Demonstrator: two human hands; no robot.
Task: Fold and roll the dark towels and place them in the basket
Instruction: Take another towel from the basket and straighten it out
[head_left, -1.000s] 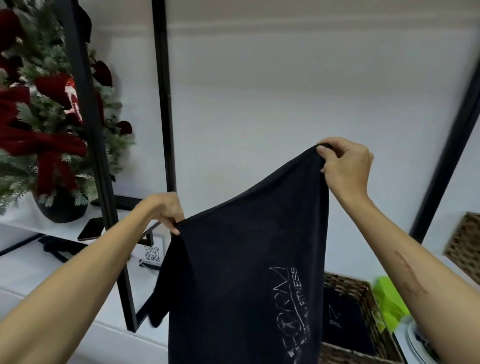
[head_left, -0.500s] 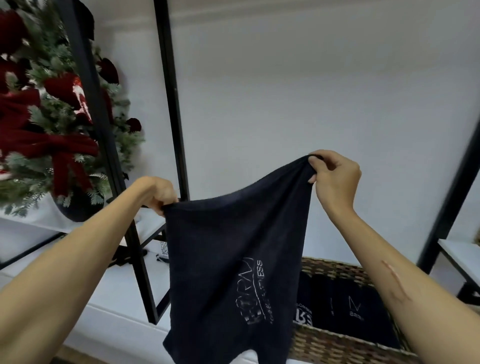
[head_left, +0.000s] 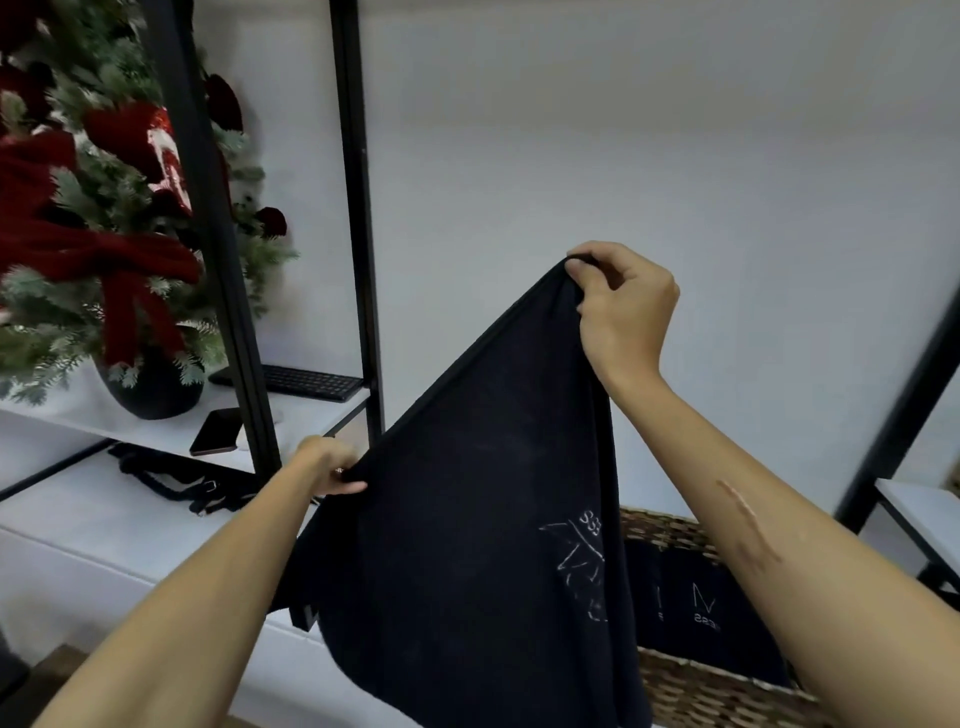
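dark towel (head_left: 467, 545) pinched by both hands' fingers (head_left: 584, 270)

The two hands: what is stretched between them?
In the head view, the dark towel's top edge runs taut between the left hand, lower, and the right hand, higher; both pinch it.

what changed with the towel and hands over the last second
The left hand has dropped lower while the right hand stays raised, so the dark towel now hangs on a steeper slant. Both hands still grip its top corners. The wicker basket still holds dark towels.
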